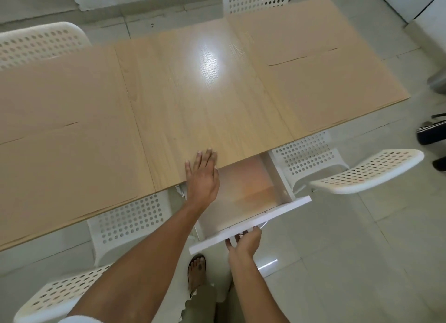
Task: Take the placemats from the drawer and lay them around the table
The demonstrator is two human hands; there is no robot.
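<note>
- The drawer (pixel 243 197) is pulled out from under the near edge of the counter (pixel 212 101), at about 5 o'clock from the counter's bright glare.
- The right hand (pixel 245 244) has its fingers (pixel 231 243) curled around the drawer's white front panel (pixel 251 225), gripping its lower edge.
- The left hand (pixel 202 175) lies flat and open on the counter edge just left of the drawer, holding nothing.
- Inside the drawer a pale, flat sheet with an orange tint shows; it may be the placemats (pixel 251 185), but I cannot tell a mat from the drawer floor.
- Pale panels at the counter's 9 o'clock and 2 o'clock ends could be mats laid already or plain tabletop; unclear.
- Judgement: placemats are likely light, thin and flexible, perhaps slick. A near edge or corner would be the place to pinch, lifting with a flat palm beneath so the stack does not sag or slide apart.
- White perforated chairs (pixel 366 170) ring the counter.
</note>
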